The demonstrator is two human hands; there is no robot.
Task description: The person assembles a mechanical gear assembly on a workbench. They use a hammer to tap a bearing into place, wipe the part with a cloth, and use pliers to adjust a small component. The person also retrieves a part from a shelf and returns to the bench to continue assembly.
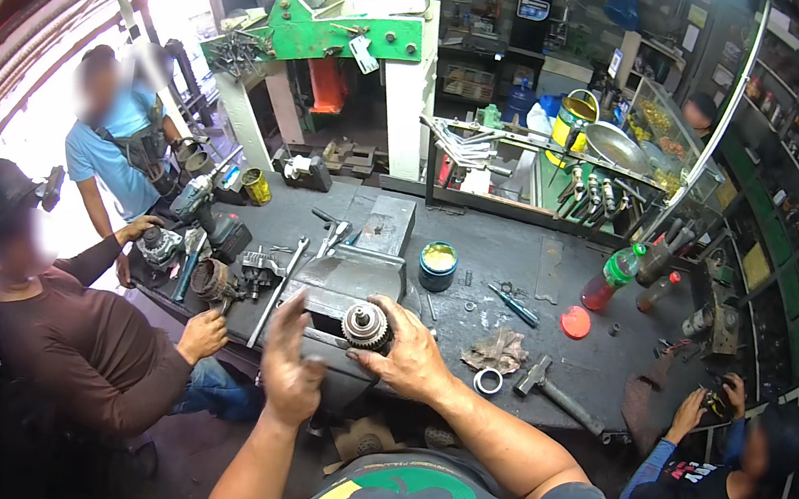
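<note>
My right hand (411, 357) grips a round metal geared part (367, 326) that sits at the near jaw of a grey bench vise (356, 274) on the dark workbench (518, 265). My left hand (291, 367) hovers just left of that part, fingers spread and slightly blurred, holding nothing. Both forearms come up from the lower edge over my grey printed shirt.
A hammer (552, 391), tape roll (488, 380), rag (497, 348), grease tin (438, 263), screwdriver (515, 305), red lid (575, 322) and bottles (613, 278) lie right. Wrenches (279, 284) and motor parts (214, 281) lie left. Two people stand left, another crouches right.
</note>
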